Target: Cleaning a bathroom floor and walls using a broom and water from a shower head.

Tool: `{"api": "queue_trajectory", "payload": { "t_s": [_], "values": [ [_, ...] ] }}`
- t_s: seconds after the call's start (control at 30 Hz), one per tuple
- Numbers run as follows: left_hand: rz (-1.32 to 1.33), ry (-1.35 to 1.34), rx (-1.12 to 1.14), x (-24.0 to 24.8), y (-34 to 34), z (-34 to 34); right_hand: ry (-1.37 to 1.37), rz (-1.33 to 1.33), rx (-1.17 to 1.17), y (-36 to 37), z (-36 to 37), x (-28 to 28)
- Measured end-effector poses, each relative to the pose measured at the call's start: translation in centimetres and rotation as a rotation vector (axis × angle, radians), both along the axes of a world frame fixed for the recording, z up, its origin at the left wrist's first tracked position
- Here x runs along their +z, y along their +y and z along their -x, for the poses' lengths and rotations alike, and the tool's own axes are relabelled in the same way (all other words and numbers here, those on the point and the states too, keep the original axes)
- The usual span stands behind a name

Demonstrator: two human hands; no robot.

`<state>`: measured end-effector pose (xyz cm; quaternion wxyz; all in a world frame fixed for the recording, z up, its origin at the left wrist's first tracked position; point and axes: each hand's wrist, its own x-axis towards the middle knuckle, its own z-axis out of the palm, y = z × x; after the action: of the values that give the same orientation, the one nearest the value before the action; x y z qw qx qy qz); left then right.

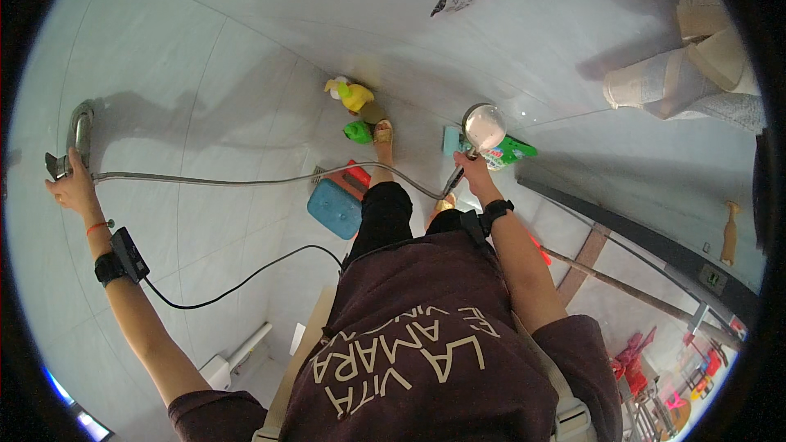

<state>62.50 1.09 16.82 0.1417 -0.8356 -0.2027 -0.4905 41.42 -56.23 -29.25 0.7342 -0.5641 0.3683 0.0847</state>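
Observation:
At the far left, my left hand is closed around the lower part of a chrome wall faucet, beside its lever. A metal shower hose runs from the faucet across in front of my legs. Its other end meets a round hand shower, held up by its handle in my right hand. The shower's round face looks pale and shiny; whether water flows from it I cannot tell. My right fingers wrap the handle just below the head.
Low by my feet are a blue plastic stool, a yellow toy duck, a green object and a green package. Towels hang at right, above a dark ledge. A black cable trails from my left wrist.

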Motion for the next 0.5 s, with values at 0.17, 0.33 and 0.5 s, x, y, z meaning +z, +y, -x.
{"api": "queue_trajectory", "payload": {
  "t_s": [0.17,0.33,0.5],
  "values": [
    [0.032,-0.008,-0.023,-0.1,-0.3,0.3,0.027,0.005,0.026,0.8,-0.6,0.2],
    [0.027,0.016,-0.029,-0.4,-0.1,-0.1,-0.004,0.104,0.113,0.2,0.2,0.4],
    [0.029,0.036,-0.002,-0.7,1.0,-0.2,-0.007,0.059,0.081,0.4,0.6,2.3]
  ]
}}
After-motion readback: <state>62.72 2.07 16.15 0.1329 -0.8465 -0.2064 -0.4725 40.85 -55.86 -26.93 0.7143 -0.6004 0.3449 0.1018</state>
